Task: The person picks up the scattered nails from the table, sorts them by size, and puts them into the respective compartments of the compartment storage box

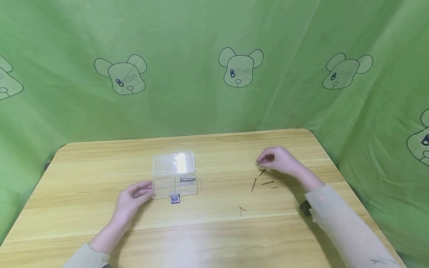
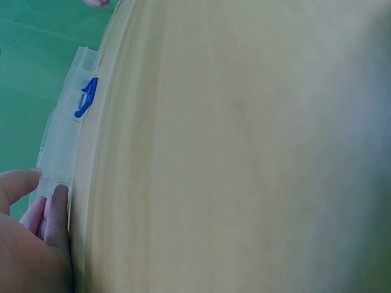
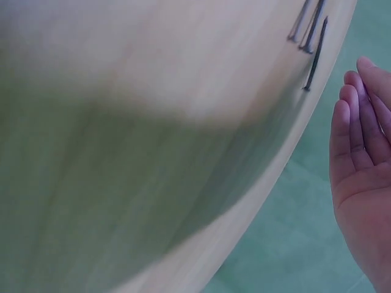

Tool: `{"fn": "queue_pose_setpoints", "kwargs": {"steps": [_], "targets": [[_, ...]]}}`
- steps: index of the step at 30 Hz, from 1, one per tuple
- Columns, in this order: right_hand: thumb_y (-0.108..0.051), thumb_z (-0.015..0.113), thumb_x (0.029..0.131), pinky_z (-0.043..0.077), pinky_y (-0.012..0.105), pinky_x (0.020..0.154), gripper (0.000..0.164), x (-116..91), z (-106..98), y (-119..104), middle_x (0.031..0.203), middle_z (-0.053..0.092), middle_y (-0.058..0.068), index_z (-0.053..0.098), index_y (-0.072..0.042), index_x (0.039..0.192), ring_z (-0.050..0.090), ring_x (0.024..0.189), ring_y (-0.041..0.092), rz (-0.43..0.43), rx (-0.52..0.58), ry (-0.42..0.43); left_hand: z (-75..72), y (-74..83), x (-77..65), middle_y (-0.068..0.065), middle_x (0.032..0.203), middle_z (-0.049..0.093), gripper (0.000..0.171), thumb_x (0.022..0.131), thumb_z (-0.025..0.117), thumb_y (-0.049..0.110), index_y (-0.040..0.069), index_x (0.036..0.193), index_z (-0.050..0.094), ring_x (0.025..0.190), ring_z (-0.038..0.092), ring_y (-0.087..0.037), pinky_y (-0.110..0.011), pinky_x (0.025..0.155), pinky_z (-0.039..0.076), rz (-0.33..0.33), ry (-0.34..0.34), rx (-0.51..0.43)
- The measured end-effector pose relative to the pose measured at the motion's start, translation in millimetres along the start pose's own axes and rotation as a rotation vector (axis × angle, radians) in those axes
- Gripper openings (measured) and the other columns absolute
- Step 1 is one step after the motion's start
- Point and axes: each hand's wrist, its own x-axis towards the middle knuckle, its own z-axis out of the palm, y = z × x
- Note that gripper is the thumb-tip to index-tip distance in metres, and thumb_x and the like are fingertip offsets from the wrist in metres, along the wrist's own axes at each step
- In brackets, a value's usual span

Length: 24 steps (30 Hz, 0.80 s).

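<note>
A clear plastic compartment box [image 1: 164, 192] stands left of centre on the table, its lid [image 1: 164, 165] raised. Several nails [image 1: 187, 179] lie in its right-hand compartment, and a blue latch [image 2: 87, 97] is at its front. My left hand [image 1: 132, 199] holds the box's left end, with the thumb above and the fingers lower down. Over on the right, my right hand [image 1: 278, 160] hovers just above a dark nail [image 1: 263, 172], its fingers fairly straight in the right wrist view and no nail visible in them. Longer nails [image 3: 316, 55] lie close by on the wood.
Two small nails [image 1: 240, 212] lie nearer the front, and a tiny one [image 1: 275, 187] lies below the right hand. The wooden table [image 1: 201, 238] ends at a green curtain [image 1: 187, 108] behind and to the right.
</note>
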Motion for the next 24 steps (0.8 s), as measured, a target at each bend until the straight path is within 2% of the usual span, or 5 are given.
{"fn": "queue_pose_setpoints", "kwargs": {"steps": [10,24], "targets": [[0.002,0.084,0.084,0.059,0.018,0.077,0.019,-14,-3,15,0.095,0.08,0.011,0.08,-0.001,0.103,0.068,0.083,0.009,0.046,0.02,-0.007,0.2,-0.1,-0.1,-0.023,0.144,0.066,0.05,0.099,0.074,0.008,-0.005,0.145,0.058,0.096,0.066,0.012,-0.003,0.094,0.051,0.003,0.001,0.005],[0.002,0.086,0.084,0.058,0.017,0.076,0.019,-16,-1,22,0.094,0.079,0.01,0.08,-0.002,0.101,0.067,0.083,0.006,0.053,0.022,-0.025,-0.8,0.6,0.6,-0.023,0.144,0.066,0.05,0.099,0.074,0.007,-0.005,0.144,0.058,0.097,0.066,0.012,-0.003,0.094,0.051,0.007,0.001,0.01]]}}
